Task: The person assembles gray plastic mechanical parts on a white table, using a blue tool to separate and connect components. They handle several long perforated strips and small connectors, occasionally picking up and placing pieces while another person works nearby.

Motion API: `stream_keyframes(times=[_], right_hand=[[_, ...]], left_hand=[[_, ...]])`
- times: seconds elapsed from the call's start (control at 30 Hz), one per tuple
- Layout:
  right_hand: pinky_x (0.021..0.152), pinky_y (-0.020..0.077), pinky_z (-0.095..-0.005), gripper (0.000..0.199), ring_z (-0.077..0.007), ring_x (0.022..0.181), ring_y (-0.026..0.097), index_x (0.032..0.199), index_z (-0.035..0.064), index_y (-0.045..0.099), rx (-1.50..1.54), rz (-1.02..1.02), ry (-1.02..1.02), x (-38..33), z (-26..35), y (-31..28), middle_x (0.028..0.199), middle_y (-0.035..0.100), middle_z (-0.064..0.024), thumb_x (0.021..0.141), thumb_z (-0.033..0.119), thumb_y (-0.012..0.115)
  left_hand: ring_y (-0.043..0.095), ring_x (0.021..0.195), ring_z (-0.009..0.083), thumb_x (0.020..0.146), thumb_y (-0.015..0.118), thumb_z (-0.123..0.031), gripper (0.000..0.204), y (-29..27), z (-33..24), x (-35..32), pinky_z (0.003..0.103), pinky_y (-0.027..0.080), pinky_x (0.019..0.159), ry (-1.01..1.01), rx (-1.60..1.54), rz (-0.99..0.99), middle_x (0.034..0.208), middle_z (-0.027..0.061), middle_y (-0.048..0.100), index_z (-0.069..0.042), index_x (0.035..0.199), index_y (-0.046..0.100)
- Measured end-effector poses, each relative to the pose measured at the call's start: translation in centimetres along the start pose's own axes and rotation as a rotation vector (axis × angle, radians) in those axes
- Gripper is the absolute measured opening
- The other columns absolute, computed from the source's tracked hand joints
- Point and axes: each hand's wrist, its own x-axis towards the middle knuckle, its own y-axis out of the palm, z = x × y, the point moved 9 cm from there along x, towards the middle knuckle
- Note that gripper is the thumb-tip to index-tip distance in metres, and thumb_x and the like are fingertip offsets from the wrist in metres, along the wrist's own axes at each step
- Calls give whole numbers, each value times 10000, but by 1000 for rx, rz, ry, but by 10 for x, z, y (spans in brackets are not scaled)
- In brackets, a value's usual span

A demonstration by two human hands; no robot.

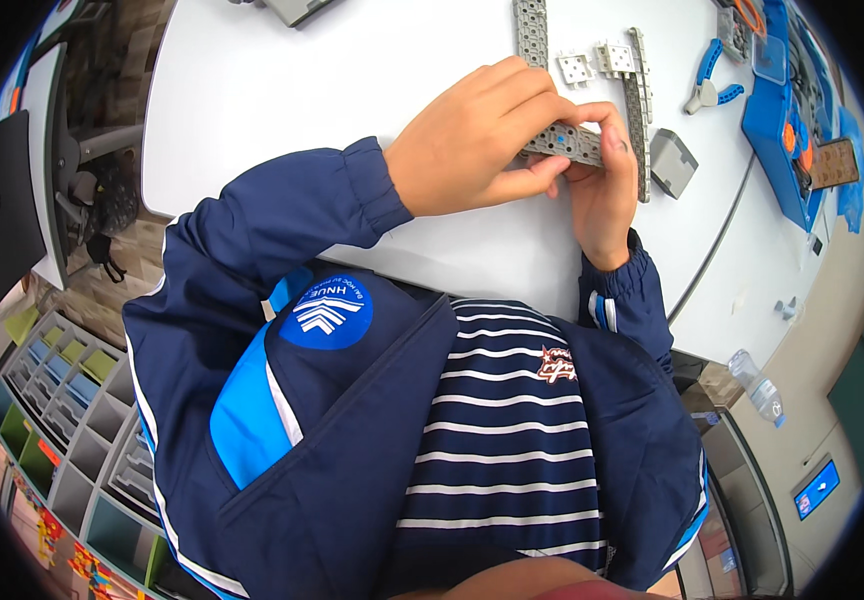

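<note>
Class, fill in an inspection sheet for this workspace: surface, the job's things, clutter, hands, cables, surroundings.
Surface: white table.
Job's things: grey perforated beam held between both hands; a long grey beam stands beside it; another perforated strip and two small white blocks lie beyond.
Clutter: blue-handled pliers, grey block, blue parts tray.
Hands: left hand grips the beam from above; right hand supports it from below.
Cables: nothing seen.
Surroundings: sorting bins lower left, plastic bottle lower right.
</note>
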Motion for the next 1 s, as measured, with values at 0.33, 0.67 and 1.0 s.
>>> stream_keyframes(times=[0.33, 0.67, 1.0], right_hand=[[581, 463, -240, 262, -122, 661, 604, 1159, -14, 575, -757, -123, -675, -10, 57, -16, 866, 688, -108, 944, 135, 596], [947, 444, -423, 374, -370, 1119, 523, 1109, 85, 685, -1428, -725, -422, 51, 122, -144, 1256, 434, -230, 860, 360, 738], [715, 538, -312, 228, -274, 954, 639, 1037, -24, 585, -743, -658, -676, 11, 128, -129, 1252, 539, -199, 979, 191, 534]], left_hand=[[536, 625, 94, 979, 586, -238, 314, -7, 56, -1, 218, 427, 586, -703, -928, -63, 930, 58, 584, -40, 1204, 495], [416, 405, 49, 1048, 363, -486, 473, -17, 66, -1, 193, 334, 406, -781, -1034, -60, 726, -13, 451, -57, 1219, 469], [410, 467, 83, 1066, 347, -406, 387, -1, 81, -10, 230, 344, 444, -893, -1221, -129, 668, -5, 426, -49, 1130, 482]])
